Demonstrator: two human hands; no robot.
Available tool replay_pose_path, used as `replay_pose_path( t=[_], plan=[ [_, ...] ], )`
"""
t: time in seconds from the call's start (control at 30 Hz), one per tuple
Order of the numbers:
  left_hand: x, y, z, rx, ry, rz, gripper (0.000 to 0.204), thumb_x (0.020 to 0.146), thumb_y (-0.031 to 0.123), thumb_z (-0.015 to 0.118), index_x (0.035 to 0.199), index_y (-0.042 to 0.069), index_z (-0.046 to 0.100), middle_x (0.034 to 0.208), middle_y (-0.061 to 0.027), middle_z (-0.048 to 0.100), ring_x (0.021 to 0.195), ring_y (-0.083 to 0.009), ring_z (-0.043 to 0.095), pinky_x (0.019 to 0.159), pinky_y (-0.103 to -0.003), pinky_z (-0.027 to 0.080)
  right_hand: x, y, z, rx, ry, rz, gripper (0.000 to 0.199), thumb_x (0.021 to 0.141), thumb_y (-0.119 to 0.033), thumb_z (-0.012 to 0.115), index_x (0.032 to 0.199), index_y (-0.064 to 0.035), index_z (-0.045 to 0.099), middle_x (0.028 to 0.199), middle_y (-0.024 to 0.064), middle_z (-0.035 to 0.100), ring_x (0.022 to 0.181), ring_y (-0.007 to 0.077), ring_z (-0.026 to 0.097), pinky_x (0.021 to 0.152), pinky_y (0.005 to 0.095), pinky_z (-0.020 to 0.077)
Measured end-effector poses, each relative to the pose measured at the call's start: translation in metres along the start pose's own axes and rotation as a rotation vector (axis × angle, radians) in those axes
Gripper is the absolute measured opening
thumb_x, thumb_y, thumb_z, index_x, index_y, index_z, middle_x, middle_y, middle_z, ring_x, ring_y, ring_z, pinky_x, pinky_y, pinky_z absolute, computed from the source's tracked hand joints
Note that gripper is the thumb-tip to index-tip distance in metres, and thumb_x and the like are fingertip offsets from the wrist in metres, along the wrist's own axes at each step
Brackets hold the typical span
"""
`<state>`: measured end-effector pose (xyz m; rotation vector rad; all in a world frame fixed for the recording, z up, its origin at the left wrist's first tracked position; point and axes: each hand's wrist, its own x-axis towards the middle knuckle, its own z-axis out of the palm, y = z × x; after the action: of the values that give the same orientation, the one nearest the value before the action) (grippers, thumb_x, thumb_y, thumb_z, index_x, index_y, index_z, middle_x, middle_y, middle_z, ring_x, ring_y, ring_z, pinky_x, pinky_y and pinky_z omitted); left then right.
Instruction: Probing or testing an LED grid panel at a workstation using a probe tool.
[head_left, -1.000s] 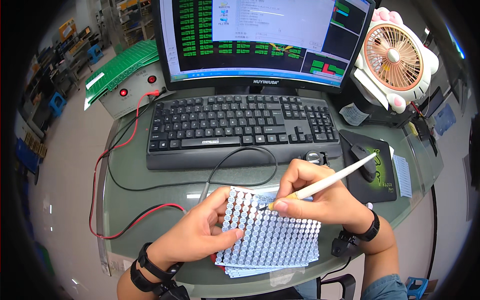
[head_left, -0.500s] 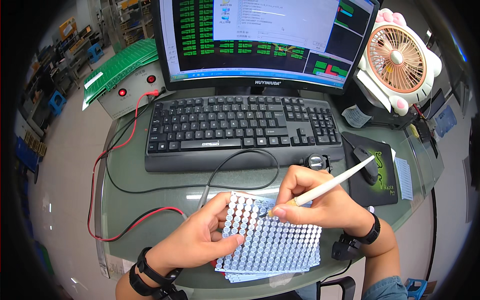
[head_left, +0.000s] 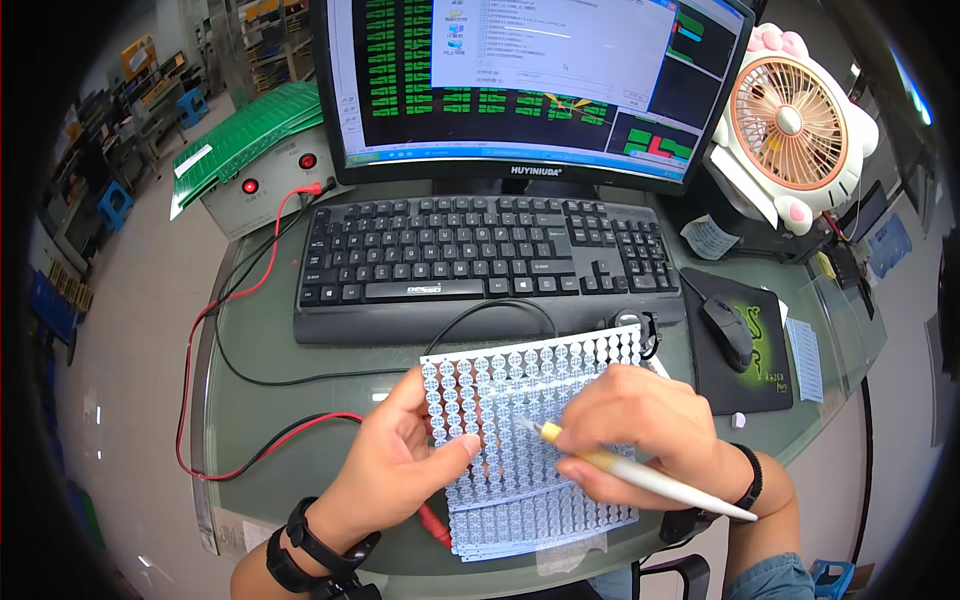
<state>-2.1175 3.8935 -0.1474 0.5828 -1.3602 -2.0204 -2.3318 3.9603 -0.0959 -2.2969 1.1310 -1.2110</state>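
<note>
My left hand grips the left edge of a thin circuit board panel, thumb on its face and fingers behind. Rows of round pale discs cover the panel, which is tilted up above a stack of similar panels. Closed around a white pen-like tool with a yellow collar is my right hand. The tool's thin tip is over the middle of the panel; whether it touches I cannot tell. A red test probe lies just below my left hand, partly hidden.
A black keyboard lies behind the panel, below a monitor. A mouse on a mat and a cat-shaped fan are at right. A grey box carries green boards at left; red and black leads run from it.
The held panel has risen and turned, its top edge now nearer the keyboard, exposing the stack below. In my right hand, the tool's rear end has swung from upper right to lower right.
</note>
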Motion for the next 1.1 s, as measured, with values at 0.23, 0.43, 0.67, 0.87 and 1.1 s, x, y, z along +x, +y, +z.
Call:
replay_pose_path(
  t=[0.23,0.43,0.67,0.87,1.1],
  plan=[
    [-0.002,-0.001,0.002,-0.013,0.025,-0.102,0.048,0.085,-0.001,0.061,0.129,-0.003,0.042,0.122,-0.011,0.057,0.112,-0.016,0.055,0.099,-0.035,0.042,0.001,0.012,0.008,0.01,-0.018,0.04,0.021,0.072,0.002,0.072,0.09,-0.0013,0.06,0.08,0.0102,0.062,0.071,0.0254,0.063,0.062,0.0328,0.0513],
    [-0.001,0.0,0.005,-0.028,0.031,-0.094,0.048,0.085,0.0,0.06,0.129,-0.002,0.042,0.12,-0.0104,0.057,0.112,-0.0159,0.055,0.099,-0.034,0.042,-0.003,0.015,0.008,0.008,-0.046,0.066,0.019,0.073,0.0,0.072,0.087,-0.0021,0.06,0.078,0.0092,0.061,0.07,0.0244,0.063,0.061,0.0323,0.0507],
    [-0.001,-0.002,0.004,-0.01,0.012,-0.094,0.046,0.087,0.001,0.059,0.129,-0.002,0.042,0.122,-0.0099,0.056,0.112,-0.0156,0.055,0.099,-0.034,0.042,0.012,0.016,-0.002,0.02,-0.076,0.059,0.017,0.08,-0.009,0.072,0.093,-0.0035,0.062,0.082,0.0074,0.062,0.07,0.0229,0.062,0.06,0.0306,0.0495],
    [-0.001,-0.004,-0.001,-0.002,-0.053,-0.054,0.043,0.09,-0.003,0.054,0.131,-0.002,0.042,0.12,-0.008,0.054,0.111,-0.014,0.053,0.089,-0.031,0.052,0.025,0.014,-0.004,0.201,-0.131,0.261,0.016,0.087,-0.015,0.067,0.09,-0.0031,0.058,0.084,0.008,0.061,0.07,0.0205,0.061,0.06,0.0298,0.048],
    [-0.005,0.0,-0.002,0.021,-0.055,-0.035,0.044,0.089,-0.002,0.057,0.13,-0.001,0.042,0.12,-0.0085,0.053,0.11,-0.0147,0.054,0.091,-0.03,0.051,0.017,0.007,-0.007,-0.009,-0.106,0.088,0.013,0.082,-0.007,0.07,0.093,-0.0033,0.063,0.084,0.0072,0.063,0.073,0.0223,0.063,0.061,0.0321,0.0501]
  ],
)
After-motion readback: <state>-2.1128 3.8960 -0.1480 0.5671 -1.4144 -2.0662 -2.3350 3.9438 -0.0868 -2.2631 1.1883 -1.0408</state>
